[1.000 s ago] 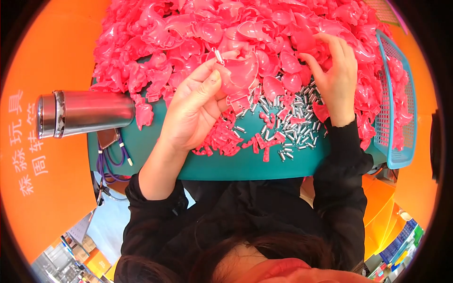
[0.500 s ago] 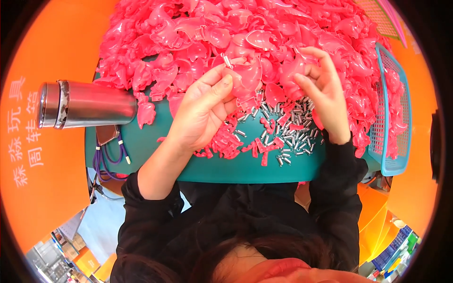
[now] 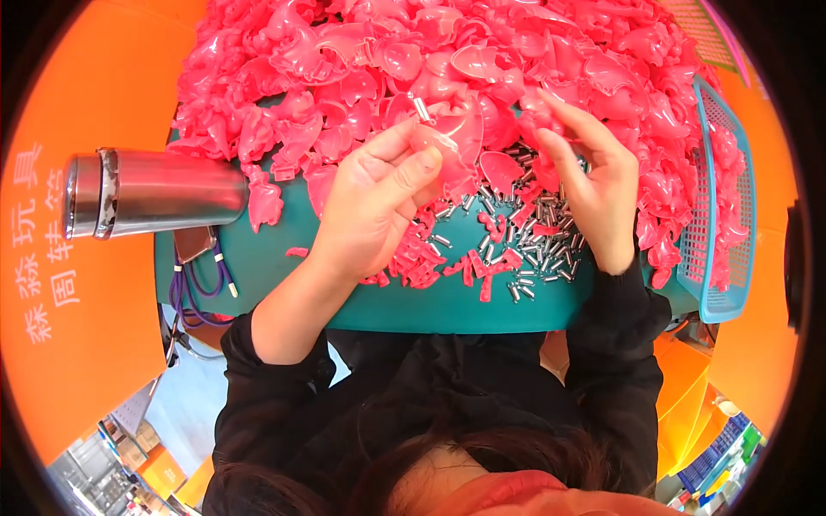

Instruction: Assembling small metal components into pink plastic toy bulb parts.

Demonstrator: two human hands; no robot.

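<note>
My left hand (image 3: 374, 193) is closed, pinching a glossy pink moulded plastic shell (image 3: 460, 142) between thumb and fingers. A small silvery metal cylinder (image 3: 421, 108) stands out at the fingertips beside the shell. To the right, my right hand (image 3: 602, 176) has its thumb and fingers around another pink plastic piece (image 3: 535, 122); its far side merges with the heap behind. Below and between the hands lie many loose metal cylinders (image 3: 551, 228), with small pink plastic bits (image 3: 415, 262) to their left.
A large heap of pink plastic shells (image 3: 344, 52) covers the back of the green table (image 3: 413, 318). At the left lies a steel tumbler (image 3: 181, 191) above a purple cord (image 3: 202, 297). A blue basket (image 3: 710, 215) with pink pieces stands at the right.
Both hands stay nearly in place. My left hand and the shell have shifted slightly right, and the shell has tilted. The right fingers have straightened a little around the pink piece.
</note>
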